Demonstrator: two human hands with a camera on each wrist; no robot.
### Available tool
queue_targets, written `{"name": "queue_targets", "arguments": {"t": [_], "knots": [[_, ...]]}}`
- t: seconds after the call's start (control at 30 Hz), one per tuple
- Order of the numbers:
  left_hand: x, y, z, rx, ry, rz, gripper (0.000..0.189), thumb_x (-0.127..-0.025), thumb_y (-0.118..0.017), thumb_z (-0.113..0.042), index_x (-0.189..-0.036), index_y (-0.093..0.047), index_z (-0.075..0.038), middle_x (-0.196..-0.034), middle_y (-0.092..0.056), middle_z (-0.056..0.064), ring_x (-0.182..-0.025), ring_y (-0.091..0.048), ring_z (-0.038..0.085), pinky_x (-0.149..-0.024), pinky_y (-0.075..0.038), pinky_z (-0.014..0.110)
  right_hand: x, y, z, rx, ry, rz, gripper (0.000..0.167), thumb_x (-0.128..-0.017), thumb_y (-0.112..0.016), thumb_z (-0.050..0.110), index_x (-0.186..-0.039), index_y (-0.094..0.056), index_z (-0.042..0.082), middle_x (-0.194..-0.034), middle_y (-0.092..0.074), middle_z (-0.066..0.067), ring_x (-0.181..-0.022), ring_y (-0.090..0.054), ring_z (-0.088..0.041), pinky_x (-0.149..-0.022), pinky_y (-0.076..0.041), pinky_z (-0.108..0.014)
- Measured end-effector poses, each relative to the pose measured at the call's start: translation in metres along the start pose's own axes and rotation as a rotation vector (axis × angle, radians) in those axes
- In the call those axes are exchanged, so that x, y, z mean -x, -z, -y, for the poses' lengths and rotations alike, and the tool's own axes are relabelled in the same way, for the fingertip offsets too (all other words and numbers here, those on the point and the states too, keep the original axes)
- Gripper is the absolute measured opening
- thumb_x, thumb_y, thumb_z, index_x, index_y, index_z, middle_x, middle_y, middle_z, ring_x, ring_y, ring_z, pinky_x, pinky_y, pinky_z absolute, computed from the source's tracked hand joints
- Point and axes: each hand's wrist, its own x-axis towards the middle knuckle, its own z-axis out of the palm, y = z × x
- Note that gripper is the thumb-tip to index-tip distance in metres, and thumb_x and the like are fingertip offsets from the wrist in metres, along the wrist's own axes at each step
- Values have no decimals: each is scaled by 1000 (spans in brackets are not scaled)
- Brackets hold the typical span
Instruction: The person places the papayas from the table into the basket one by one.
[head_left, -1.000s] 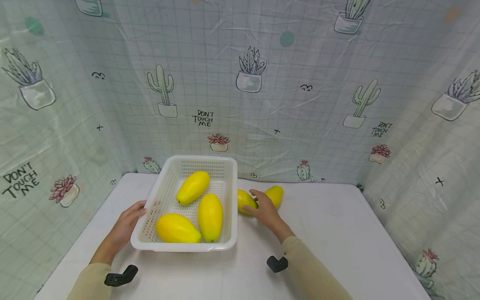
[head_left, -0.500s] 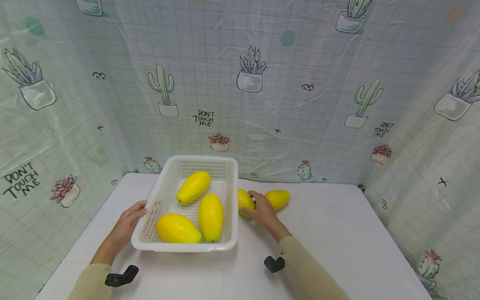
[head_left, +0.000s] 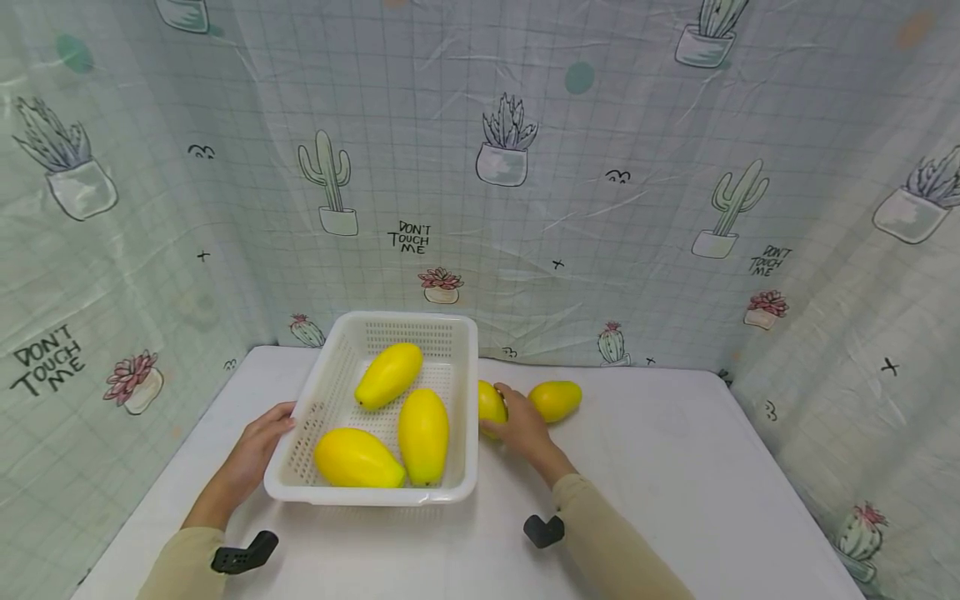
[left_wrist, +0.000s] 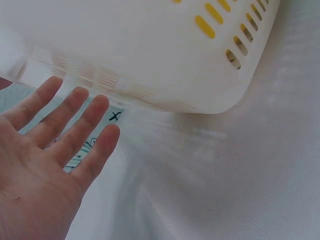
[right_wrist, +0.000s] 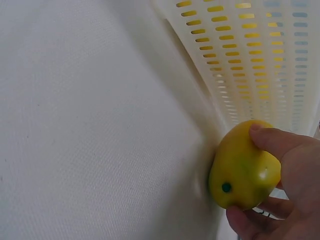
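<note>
A white perforated plastic basket [head_left: 375,497] holds three smooth yellow fruits, oval and tapered like a mango or papaya: one at the back [head_left: 389,375], one at the right [head_left: 423,435], one at the front [head_left: 358,458]. My left hand [head_left: 253,450] rests against the basket's left side, its fingers straight in the left wrist view. Just outside the right side, my right hand [head_left: 522,425] grips another yellow fruit [right_wrist: 242,167], thumb on top and fingers beneath, a dark green stem spot showing. Part of that fruit is hidden by the basket rim in the head view.
One more yellow fruit [head_left: 556,401] lies on the white table [head_left: 645,467], right of my right hand. A curtain printed with cacti [head_left: 525,225] hangs behind the table and along both sides. Each sleeve carries a black wrist device.
My right hand has shifted slightly left and closed round the fruit beside the basket. The farther fruit rolled a little right and turned, then stopped. My left hand and the basket hold still.
</note>
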Motion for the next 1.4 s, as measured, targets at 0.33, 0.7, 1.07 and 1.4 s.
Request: {"name": "queue_targets", "arguments": {"t": [0.33,0.7,1.07,1.4], "knots": [[0,1,-1,-1,2,-3,55,-104,-34,-42,-145,-35,-6,-125,-54,-18,-105,-58,-4,-88,-49,15,1,-2,0,14,-2,-22,75,-81,-76,36,-144,-43,11,-141,-53,-11,-128,-51,-29,-108,-40,-47],[-1,1,0,-11,-3,-2,53,-104,-33,-41,-144,-36,-6,-122,-54,-20,-104,-58,-4,-87,-49,15,3,0,0,-6,-1,-32,75,-81,-76,35,-144,-42,12,-141,-52,-11,-129,-50,-29,-109,-39,-48],[0,0,0,0,-1,0,54,-104,-33,-42,-144,-35,-7,-123,-53,-20,-105,-57,-5,-88,-48,14,7,4,1,-37,-17,-43,75,-81,-76,32,-144,-42,12,-142,-51,-11,-130,-49,-30,-109,-38,-49],[-1,0,1,11,-8,1,53,-104,-33,-40,-144,-35,-6,-120,-55,-22,-103,-59,-4,-87,-50,16,10,8,1,-68,12,-57,74,-82,-76,30,-144,-42,10,-143,-50,-13,-132,-48,-31,-110,-38,-50]]}}
